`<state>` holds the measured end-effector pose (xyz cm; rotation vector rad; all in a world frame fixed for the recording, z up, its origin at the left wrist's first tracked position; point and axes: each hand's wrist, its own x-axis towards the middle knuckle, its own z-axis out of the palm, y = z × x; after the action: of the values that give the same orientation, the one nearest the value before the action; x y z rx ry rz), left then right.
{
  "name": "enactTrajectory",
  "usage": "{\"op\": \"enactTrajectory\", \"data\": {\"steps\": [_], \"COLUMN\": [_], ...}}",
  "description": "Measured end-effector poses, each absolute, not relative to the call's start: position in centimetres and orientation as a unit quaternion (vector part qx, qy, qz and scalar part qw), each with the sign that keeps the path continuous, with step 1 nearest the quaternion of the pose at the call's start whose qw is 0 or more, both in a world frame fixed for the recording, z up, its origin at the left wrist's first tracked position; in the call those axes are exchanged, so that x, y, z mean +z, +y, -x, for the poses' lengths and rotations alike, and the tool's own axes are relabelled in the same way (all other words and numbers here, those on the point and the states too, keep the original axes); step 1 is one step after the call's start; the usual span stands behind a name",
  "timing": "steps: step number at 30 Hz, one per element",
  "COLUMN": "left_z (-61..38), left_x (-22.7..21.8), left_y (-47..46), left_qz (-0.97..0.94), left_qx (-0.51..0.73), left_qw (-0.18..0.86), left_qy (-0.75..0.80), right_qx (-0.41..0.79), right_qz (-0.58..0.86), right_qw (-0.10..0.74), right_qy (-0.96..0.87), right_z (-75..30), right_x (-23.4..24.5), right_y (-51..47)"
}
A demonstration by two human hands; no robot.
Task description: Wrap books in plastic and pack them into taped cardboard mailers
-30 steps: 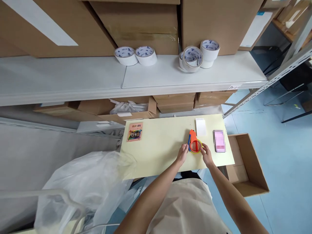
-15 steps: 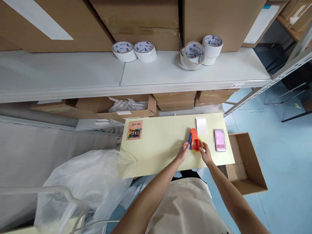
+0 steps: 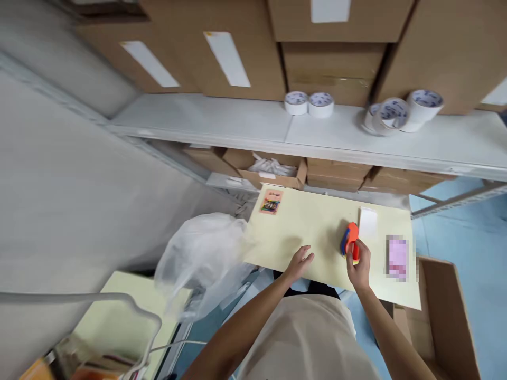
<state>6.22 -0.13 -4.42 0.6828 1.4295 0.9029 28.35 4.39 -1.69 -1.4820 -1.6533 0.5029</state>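
My right hand (image 3: 359, 264) is closed on the near right side of an orange tape dispenser (image 3: 351, 232), or what looks like one, with blue and yellow parts. It is at the right half of a pale yellow table (image 3: 317, 221). Part of it is hidden by my fingers. To its left, my left hand (image 3: 299, 263) hovers over the front of the table, fingers apart and holding nothing. A white pad or card (image 3: 368, 220) lies just beyond the dispenser. Farther right is a pink, pixelated item (image 3: 397, 257). A small printed packet (image 3: 271, 201) lies at the far left corner.
White tape rolls (image 3: 321, 104) stand on the grey shelf (image 3: 245, 119), below cardboard boxes (image 3: 332, 66). An open carton (image 3: 447, 311) is on the floor at right. A clear plastic bag (image 3: 206, 253) hangs left of the table, near a second table (image 3: 114, 301) with blurred items.
My left hand has let go of the dispenser and moved left, opening. My right hand keeps hold of it. The view has swung left, showing more wall and the second table.
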Motion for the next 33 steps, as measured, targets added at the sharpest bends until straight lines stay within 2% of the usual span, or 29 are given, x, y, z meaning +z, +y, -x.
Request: {"op": "enactTrajectory", "data": {"steps": [6,10,14,21,29,33], "left_z": [2.9,9.7,16.4,26.0,35.1,36.7], "left_x": [-2.9,-1.9,-2.1,-3.7,-3.9,-3.8], "left_y": [-6.1,-10.9,-15.8,-19.7,-15.8,-15.6], "left_qz": [-0.264,-0.257,-0.23,-0.212,-0.226,-0.27], "left_qx": [0.405,0.393,0.366,0.363,0.392,0.393], "left_qw": [0.472,0.353,0.279,0.28,0.281,0.262], "left_qy": [0.737,0.809,0.858,0.863,0.846,0.839], "right_qx": [0.288,0.391,0.423,0.417,0.356,0.335], "right_qz": [0.48,0.419,0.331,0.233,0.254,0.203], "right_qw": [0.36,0.254,0.16,-0.004,-0.072,-0.14], "right_qy": [-0.746,-0.779,-0.828,-0.879,-0.897,-0.909], "right_z": [-19.0,-11.4,-3.2,7.9,13.1,16.1], "right_x": [-1.0,-0.6,-0.3,-0.7,-3.0,-5.8], "right_y": [5.2,3.3,-0.1,-4.7,-4.4,-3.9]}}
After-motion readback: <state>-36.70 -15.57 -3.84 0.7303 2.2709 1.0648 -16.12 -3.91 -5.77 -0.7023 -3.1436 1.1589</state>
